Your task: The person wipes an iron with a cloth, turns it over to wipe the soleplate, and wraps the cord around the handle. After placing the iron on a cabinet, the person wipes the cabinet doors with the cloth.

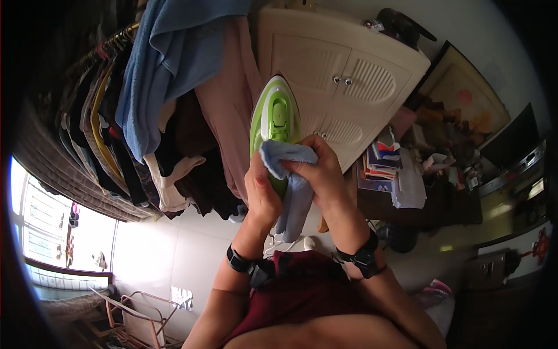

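Note:
A green and white iron (276, 113) points away from me in the middle of the view, with its rear part hidden behind a light blue cloth (293, 203). My left hand (263, 189) is closed at the iron's rear, at the left edge of the cloth; what exactly its fingers wrap round is hidden. Pinched in my right hand (321, 170) is the upper part of the cloth, whose lower end hangs down between my forearms.
Clothes (96, 128) hang from a rack at the left, with a blue towel (174, 64) and a pink garment (229, 99) nearer. A white cabinet (314, 52) stands ahead. Papers (407, 183) lie on a dark desk at the right. A folding chair (139, 320) is at the lower left.

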The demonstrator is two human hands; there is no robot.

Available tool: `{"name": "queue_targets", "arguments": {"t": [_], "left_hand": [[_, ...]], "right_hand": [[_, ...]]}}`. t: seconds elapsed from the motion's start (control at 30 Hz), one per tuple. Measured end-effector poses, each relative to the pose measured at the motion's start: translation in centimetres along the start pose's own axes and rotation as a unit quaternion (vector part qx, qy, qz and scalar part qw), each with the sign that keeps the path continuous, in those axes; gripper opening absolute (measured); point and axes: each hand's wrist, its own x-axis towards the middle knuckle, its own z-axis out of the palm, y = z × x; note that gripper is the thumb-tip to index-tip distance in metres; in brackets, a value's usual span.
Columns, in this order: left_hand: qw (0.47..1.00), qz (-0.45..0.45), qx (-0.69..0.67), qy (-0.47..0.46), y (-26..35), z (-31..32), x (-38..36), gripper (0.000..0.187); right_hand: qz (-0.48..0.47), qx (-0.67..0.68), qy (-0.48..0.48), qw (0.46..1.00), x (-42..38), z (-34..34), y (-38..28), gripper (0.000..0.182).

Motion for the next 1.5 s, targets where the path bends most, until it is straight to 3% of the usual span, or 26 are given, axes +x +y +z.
{"name": "queue_targets", "arguments": {"t": [0.1, 0.2, 0.3, 0.33, 0.4, 0.43, 0.47, 0.5, 0.53, 0.63, 0.73, 0.77, 0.83, 0.9, 0.97, 1.13, 1.23, 1.33, 1.43, 1.5], "left_hand": [[0.996, -0.078, -0.051, -0.003, 1.3, 0.5, -0.3, 0.094], [0.999, -0.013, 0.033, -0.008, 1.1, 1.5, -0.2, 0.095], [0.985, -0.128, -0.117, -0.008, 2.9, 2.8, 0.4, 0.096], [0.981, -0.126, -0.149, 0.001, 3.0, 3.5, 1.0, 0.097], [0.980, -0.147, -0.125, 0.056, 3.1, 4.8, 1.7, 0.098], [0.978, -0.156, -0.113, 0.083, 3.1, 5.4, 2.1, 0.099], [0.980, -0.139, -0.135, 0.031, 2.3, 5.2, 2.5, 0.098], [0.983, -0.128, -0.126, 0.040, 2.4, 5.9, 3.1, 0.098], [0.985, -0.118, -0.115, 0.048, 2.5, 6.7, 3.6, 0.097], [0.987, -0.095, -0.101, 0.081, 3.0, 9.1, 5.0, 0.097], [0.990, -0.070, -0.093, 0.083, 2.5, 10.7, 6.2, 0.096], [0.991, -0.059, -0.090, 0.080, 2.5, 11.3, 6.5, 0.095], [0.993, -0.033, -0.083, 0.076, 2.7, 12.1, 6.7, 0.092], [0.992, -0.042, -0.077, 0.088, 2.9, 12.6, 6.7, 0.092], [0.994, -0.042, -0.052, 0.082, 2.8, 13.0, 6.8, 0.095], [0.997, -0.059, 0.020, 0.051, 2.4, 14.3, 5.9, 0.099], [0.996, -0.067, 0.051, 0.010, 1.6, 15.2, 4.4, 0.100], [0.996, -0.059, 0.046, -0.053, 1.3, 15.7, 2.9, 0.096], [0.991, -0.062, 0.040, -0.116, 1.1, 15.5, 1.6, 0.097], [0.982, -0.045, 0.111, -0.145, 0.5, 14.9, 1.5, 0.100]], "right_hand": [[0.067, 0.000, 0.063, 0.996, 0.5, -1.2, -0.1, 0.023], [0.010, 0.030, 0.066, 0.997, 0.4, -2.3, 0.8, 0.021], [0.008, 0.058, 0.049, 0.997, -0.4, -2.9, -0.4, 0.026], [-0.003, 0.067, 0.036, 0.997, -0.3, -3.5, -0.7, 0.028], [-0.056, 0.084, 0.023, 0.995, -0.1, -4.5, -1.3, 0.026], [-0.029, 0.071, -0.046, 0.996, -0.1, -6.2, -1.2, 0.023], [-0.004, 0.058, -0.115, 0.992, 0.1, -9.1, -0.7, 0.021], [0.022, 0.044, -0.183, 0.982, 0.2, -10.9, -1.2, 0.019], [0.094, 0.018, -0.177, 0.980, -0.2, -12.2, -1.3, 0.010], [0.094, -0.083, -0.272, 0.954, -1.6, -14.1, 0.0, 0.034], [0.120, -0.075, -0.437, 0.888, -3.6, -15.8, 3.2, 0.064], [0.119, -0.035, -0.457, 0.881, -4.5, -16.7, 4.2, 0.065], [0.219, -0.124, -0.475, 0.843, -4.8, -18.6, 2.6, 0.055], [0.142, -0.283, -0.488, 0.813, -4.4, -21.5, 2.4, 0.039], [0.154, -0.348, -0.438, 0.814, -4.0, -24.5, 2.0, 0.025], [0.042, -0.193, -0.333, 0.922, -3.6, -26.3, -4.8, 0.015], [-0.015, -0.119, -0.255, 0.959, -2.1, -25.6, -8.0, 0.015], [-0.227, -0.245, -0.186, 0.924, 0.2, -23.7, -9.9, 0.013], [-0.391, -0.433, -0.122, 0.803, 2.5, -22.5, -11.4, 0.016], [-0.453, -0.451, -0.077, 0.765, 3.5, -21.2, -11.6, 0.021]]}}
